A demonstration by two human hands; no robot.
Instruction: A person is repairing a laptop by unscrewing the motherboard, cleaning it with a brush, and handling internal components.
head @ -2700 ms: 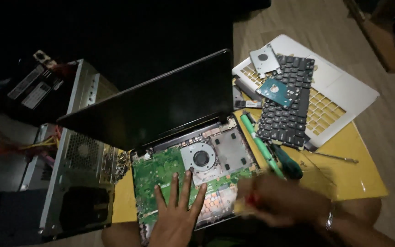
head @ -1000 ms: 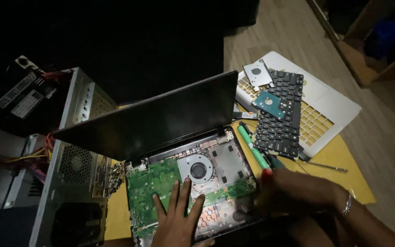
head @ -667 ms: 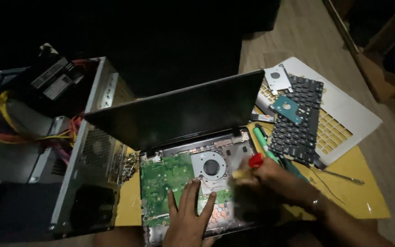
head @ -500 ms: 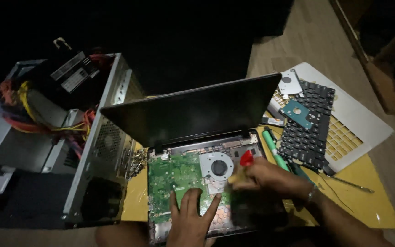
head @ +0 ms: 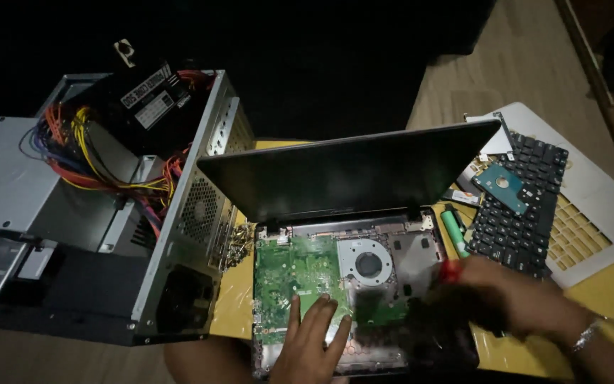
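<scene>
An opened laptop (head: 364, 299) lies on the yellow table (head: 598, 299) with its green circuit board (head: 289, 267) and round fan (head: 367, 264) bare and its dark screen (head: 349, 174) raised. My left hand (head: 314, 341) rests flat on the board's near edge, fingers spread. My right hand (head: 513, 299) is blurred over the laptop's right side and holds a red-tipped tool (head: 450, 270).
An open desktop computer case (head: 101, 213) with coloured cables stands left of the laptop. To the right lie a black keyboard (head: 520, 213), a hard drive (head: 502, 186), a white laptop cover (head: 591, 213) and a green tool (head: 454, 229).
The view has shifted, so the laptop sits further right in frame. My right hand has moved with the red-tipped tool over the laptop's right side. My left hand has stayed on the board.
</scene>
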